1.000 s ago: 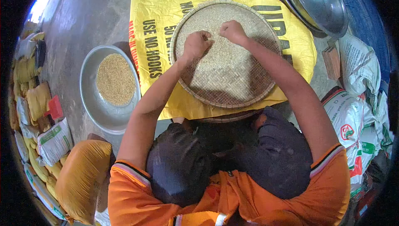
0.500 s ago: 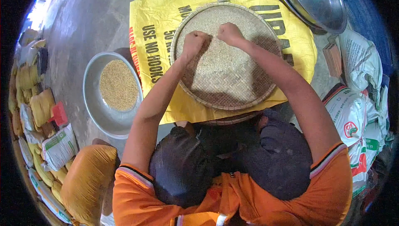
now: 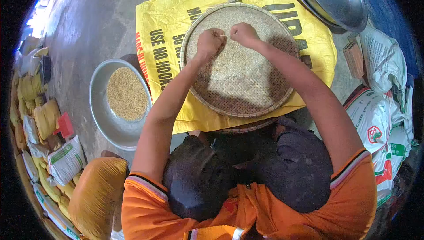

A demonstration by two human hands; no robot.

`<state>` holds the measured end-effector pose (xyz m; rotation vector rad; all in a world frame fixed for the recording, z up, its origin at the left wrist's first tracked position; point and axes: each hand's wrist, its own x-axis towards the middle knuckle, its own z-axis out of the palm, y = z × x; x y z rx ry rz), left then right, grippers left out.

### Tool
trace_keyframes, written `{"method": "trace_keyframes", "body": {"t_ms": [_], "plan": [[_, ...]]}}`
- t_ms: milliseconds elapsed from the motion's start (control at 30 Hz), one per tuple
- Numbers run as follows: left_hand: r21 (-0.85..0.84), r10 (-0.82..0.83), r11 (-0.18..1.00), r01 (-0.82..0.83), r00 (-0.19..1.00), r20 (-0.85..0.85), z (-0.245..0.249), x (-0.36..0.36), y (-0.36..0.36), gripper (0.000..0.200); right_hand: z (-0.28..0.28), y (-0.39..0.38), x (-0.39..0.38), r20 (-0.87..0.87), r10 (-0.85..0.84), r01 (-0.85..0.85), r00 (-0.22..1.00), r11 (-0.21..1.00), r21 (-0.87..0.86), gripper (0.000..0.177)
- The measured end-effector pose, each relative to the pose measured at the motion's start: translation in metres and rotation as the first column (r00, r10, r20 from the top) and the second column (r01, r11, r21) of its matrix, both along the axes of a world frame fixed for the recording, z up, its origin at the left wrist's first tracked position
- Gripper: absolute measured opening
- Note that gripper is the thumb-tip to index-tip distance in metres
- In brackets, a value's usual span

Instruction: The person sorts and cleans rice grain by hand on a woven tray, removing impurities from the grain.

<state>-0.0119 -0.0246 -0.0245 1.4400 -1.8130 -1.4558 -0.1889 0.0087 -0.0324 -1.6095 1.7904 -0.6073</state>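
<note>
A round woven bamboo winnowing tray (image 3: 240,103) lies on a yellow printed sack, its weave showing bare near me. Pale grain (image 3: 232,65) is spread thinly over its middle and far side. Above the grain my left hand (image 3: 210,42) is closed, thumb and fingers pinched together. My right hand (image 3: 244,34), closed in a similar pinch, is just beside it with a small gap between them. Whatever the fingertips hold is too small to make out.
The yellow sack (image 3: 154,19) spreads under the tray. At left stands a metal basin (image 3: 98,107) with golden grain (image 3: 128,93). Large metal bowls (image 3: 338,1) sit at the far right, near a brick (image 3: 353,59) and white sacks (image 3: 375,121). A stuffed orange sack (image 3: 95,196) is at near left.
My left hand has turned slightly, its fingertips now showing toward the right hand. The right hand has shifted a little, and its fingers are more visibly pinched. The tray has stayed in place.
</note>
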Motion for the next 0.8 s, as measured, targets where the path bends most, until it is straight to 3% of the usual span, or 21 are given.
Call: {"method": "trace_keyframes", "body": {"t_ms": [33, 67, 133, 167, 233, 267, 333, 367, 433, 467, 533, 567, 633, 667, 733, 800], "plan": [[-0.220, -0.033, 0.974, 0.062, 0.991, 0.132, 0.000, -0.002, 0.000, 0.019, -0.003, 0.001, 0.000, 0.009, -0.019, 0.019, 1.000, 1.000, 0.025, 0.014], [-0.220, -0.033, 0.974, 0.062, 0.991, 0.132, -0.001, -0.005, 0.000, 0.019, -0.004, -0.002, -0.002, 0.010, -0.019, 0.019, 1.000, 1.000, 0.025, 0.014], [-0.413, -0.011, 0.902, 0.123, 0.965, 0.263, -0.002, -0.010, 0.001, 0.019, -0.002, -0.006, -0.008, -0.032, -0.030, 0.034, 0.999, 0.992, 0.119, 0.016], [-0.412, -0.009, 0.903, 0.119, 0.966, 0.259, -0.002, -0.011, 0.000, 0.019, 0.001, -0.005, -0.010, -0.036, -0.028, 0.032, 0.999, 0.992, 0.120, 0.016], [-0.250, -0.032, 0.962, 0.114, 0.950, 0.310, 0.004, -0.016, -0.003, 0.019, 0.010, -0.002, -0.020, 0.360, -0.267, 0.114, 0.894, 0.912, 0.393, 0.019], [-0.249, -0.031, 0.962, 0.112, 0.951, 0.306, 0.010, -0.017, -0.002, 0.019, 0.013, -0.001, -0.022, 0.356, -0.266, 0.115, 0.896, 0.912, 0.394, 0.019], [-0.071, -0.025, 0.997, 0.042, 0.971, 0.236, 0.020, -0.015, -0.003, 0.019, 0.019, 0.002, -0.024, 0.603, -0.293, 0.073, 0.742, 0.929, 0.362, 0.019], [-0.070, -0.026, 0.997, 0.044, 0.971, 0.238, 0.023, -0.013, -0.004, 0.019, 0.020, 0.000, -0.022, 0.604, -0.295, 0.074, 0.740, 0.929, 0.363, 0.019], [0.188, 0.047, 0.981, -0.045, 0.999, -0.004, 0.024, -0.005, -0.008, 0.019, 0.018, -0.004, -0.012, 0.315, -0.231, 0.088, 0.921, 0.908, 0.409, 0.016], [0.186, 0.044, 0.982, -0.043, 0.999, 0.000, 0.023, 0.000, -0.012, 0.019, 0.015, -0.003, -0.008, 0.319, -0.233, 0.089, 0.919, 0.908, 0.408, 0.016], [0.381, 0.065, 0.923, 0.060, 0.949, -0.308, 0.020, 0.009, -0.021, 0.023, 0.009, 0.003, 0.002, -0.023, 0.127, -0.123, 0.992, 0.984, 0.133, 0.013], [0.380, 0.065, 0.923, 0.059, 0.950, -0.306, 0.018, 0.011, -0.023, 0.023, 0.008, 0.003, 0.004, -0.021, 0.127, -0.123, 0.992, 0.984, 0.132, 0.013], [0.586, 0.242, 0.809, 0.047, 0.881, -0.406, 0.014, 0.016, -0.027, 0.025, 0.011, 0.002, 0.009, -0.108, 0.191, -0.170, 0.976, 0.970, 0.174, 0.015], [0.587, 0.246, 0.808, 0.044, 0.881, -0.405, 0.011, 0.019, -0.028, 0.025, 0.017, 0.003, 0.010, -0.107, 0.194, -0.173, 0.975, 0.969, 0.175, 0.015], [0.643, 0.229, 0.752, 0.143, 0.858, -0.459, 0.006, 0.026, -0.030, 0.030, 0.024, 0.000, 0.006, 0.112, -0.084, 0.034, 0.990, 0.923, 0.384, 0.018], [0.605, 0.198, 0.787, 0.121, 0.879, -0.433, -0.001, 0.034, -0.028, 0.028, 0.019, -0.006, 0.002, 0.105, -0.098, 0.059, 0.990, 0.944, 0.324, 0.019]]}}
